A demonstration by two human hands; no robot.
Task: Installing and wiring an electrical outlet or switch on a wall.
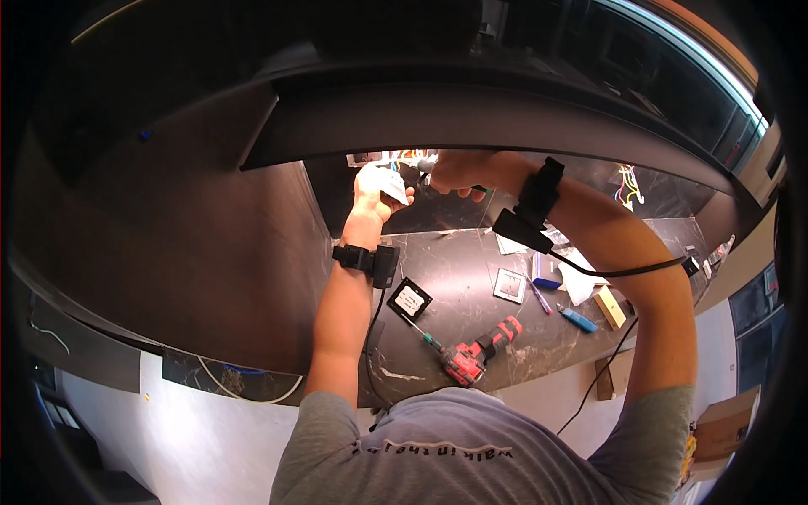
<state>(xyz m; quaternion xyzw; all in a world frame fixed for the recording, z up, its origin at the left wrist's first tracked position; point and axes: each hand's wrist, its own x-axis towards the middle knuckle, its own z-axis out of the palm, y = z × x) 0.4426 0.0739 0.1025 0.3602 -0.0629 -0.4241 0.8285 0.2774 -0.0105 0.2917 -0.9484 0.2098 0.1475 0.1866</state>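
Note:
Under the dark overhead cabinet, my left hand [370,189] is closed around a white wall-socket or switch unit [393,186], tilted in the fingers. Coloured wires [409,155] run just above it at the back wall, beside a wall box [365,157]. Right next to them, my right hand [459,172] is wrapped around a hand tool with a grey end [427,164]. A bit of green shows under its fingers. The tool's kind is mostly hidden by the hand, and the cabinet edge cuts off the view above both hands.
On the dark marbled counter [438,252] lie a black square plate [410,299], a screwdriver [431,339], a red-black power drill [475,353], a white frame [510,285], a purple pen [540,297], a blue utility knife [578,320] and a yellow box [609,307]. Loose wires [628,185] hang at right.

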